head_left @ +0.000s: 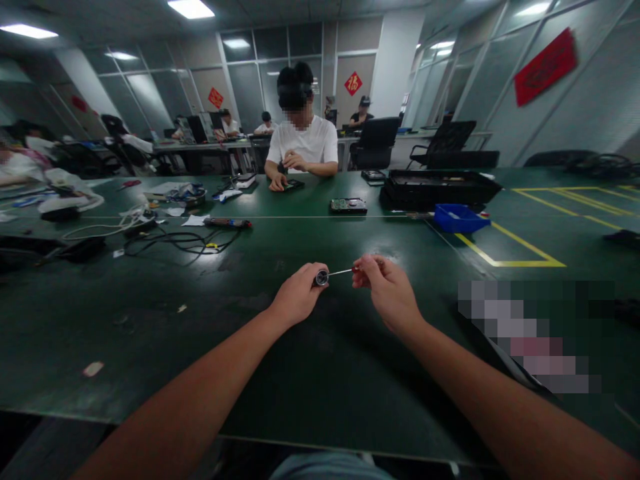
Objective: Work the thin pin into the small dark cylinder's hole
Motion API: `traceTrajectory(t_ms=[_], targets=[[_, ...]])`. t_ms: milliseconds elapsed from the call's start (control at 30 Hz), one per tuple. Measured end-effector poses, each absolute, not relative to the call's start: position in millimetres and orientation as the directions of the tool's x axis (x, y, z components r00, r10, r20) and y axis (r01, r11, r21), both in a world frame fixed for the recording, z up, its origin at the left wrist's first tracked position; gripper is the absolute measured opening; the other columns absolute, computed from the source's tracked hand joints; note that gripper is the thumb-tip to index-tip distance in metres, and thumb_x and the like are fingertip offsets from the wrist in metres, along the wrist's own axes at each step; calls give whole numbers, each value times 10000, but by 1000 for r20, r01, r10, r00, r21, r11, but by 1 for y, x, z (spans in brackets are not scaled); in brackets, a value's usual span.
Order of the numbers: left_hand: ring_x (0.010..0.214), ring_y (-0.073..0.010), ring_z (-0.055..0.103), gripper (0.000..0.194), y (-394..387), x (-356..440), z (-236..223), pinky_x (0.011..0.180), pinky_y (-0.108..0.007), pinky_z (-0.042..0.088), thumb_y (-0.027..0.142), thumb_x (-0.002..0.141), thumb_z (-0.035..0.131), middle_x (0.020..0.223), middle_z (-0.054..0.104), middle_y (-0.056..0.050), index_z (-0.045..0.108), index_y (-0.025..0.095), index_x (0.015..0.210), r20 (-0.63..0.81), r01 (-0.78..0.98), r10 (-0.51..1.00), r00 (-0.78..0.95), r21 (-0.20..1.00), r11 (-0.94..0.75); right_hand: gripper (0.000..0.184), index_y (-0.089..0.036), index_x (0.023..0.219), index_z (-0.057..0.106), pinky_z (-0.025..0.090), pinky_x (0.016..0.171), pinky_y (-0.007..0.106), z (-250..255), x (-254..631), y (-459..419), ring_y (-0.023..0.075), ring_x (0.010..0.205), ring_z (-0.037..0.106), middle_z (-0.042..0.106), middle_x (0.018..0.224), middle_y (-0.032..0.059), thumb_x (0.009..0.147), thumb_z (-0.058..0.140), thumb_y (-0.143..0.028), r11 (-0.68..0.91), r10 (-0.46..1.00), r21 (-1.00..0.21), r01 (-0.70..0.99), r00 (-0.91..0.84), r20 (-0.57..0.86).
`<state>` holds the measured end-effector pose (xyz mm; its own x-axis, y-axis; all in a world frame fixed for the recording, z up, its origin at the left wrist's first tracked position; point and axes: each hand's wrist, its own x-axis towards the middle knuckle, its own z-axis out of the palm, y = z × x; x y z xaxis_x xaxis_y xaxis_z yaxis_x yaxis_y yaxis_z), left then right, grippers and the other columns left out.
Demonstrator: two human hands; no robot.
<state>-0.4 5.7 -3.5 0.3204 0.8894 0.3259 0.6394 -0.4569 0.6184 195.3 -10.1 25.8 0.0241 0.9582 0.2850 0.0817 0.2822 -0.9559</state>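
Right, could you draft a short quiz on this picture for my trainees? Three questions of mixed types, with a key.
1. Multiple choice: What is in the camera wearer's left hand?
a) a black cable
b) a small round part with a shiny rim
c) a blue tray

2. True or false: The thin-shafted tool in the camera wearer's right hand points away from the small round part.

3. Fill in the blank: The nearest person across the green table wears a ____ top.

Key: 1. b; 2. False, its shaft points at the small round part; 3. white.
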Motion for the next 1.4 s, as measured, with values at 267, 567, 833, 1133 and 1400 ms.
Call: traceTrajectory(t_ms=[267, 567, 833, 1133, 1400], targets=[[943, -195, 606, 165, 5, 0, -2, 886, -343, 474, 207, 890, 598, 1039, 636, -18, 598, 246, 1051, 298, 640, 901, 316, 634, -434, 327, -191, 886, 620, 513, 655, 325, 29, 198, -11, 166, 662, 624, 650, 741, 31, 939, 531, -501, 365, 922, -908, 207, 58, 384], [973, -203, 611, 187, 5, 2, -3, 922, -360, 474, 196, 881, 611, 1069, 647, -26, 604, 241, 1063, 302, 619, 898, 321, 650, -440, 292, -201, 905, 638, 489, 644, 310, 31, 193, -20, 176, 677, 661, 700, 738, 33, 944, 536, -472, 387, 901, -830, 402, 28, 433], [985, -205, 609, 196, 4, 1, -4, 913, -356, 475, 205, 886, 609, 1069, 647, -29, 606, 240, 1079, 320, 616, 890, 326, 642, -457, 428, -218, 688, 651, 371, 496, 274, 34, 199, -23, 144, 486, 583, 656, 552, -3, 869, 601, -604, 398, 863, -644, 654, -30, 504], [988, -204, 611, 211, 5, 1, -7, 909, -351, 476, 190, 879, 612, 1063, 648, -26, 606, 248, 1081, 328, 608, 887, 325, 646, -462, 249, -238, 910, 697, 473, 609, 308, 33, 198, -25, 186, 652, 671, 726, 742, 14, 933, 567, -450, 489, 856, -650, 582, -174, 487], [987, -202, 615, 200, 5, -1, -5, 930, -356, 475, 206, 889, 597, 1071, 648, -30, 613, 249, 1084, 324, 618, 899, 293, 654, -437, 239, -222, 983, 647, 462, 636, 327, 41, 200, -28, 183, 689, 633, 669, 774, 21, 982, 472, -385, 513, 855, -652, 559, -267, 445]])
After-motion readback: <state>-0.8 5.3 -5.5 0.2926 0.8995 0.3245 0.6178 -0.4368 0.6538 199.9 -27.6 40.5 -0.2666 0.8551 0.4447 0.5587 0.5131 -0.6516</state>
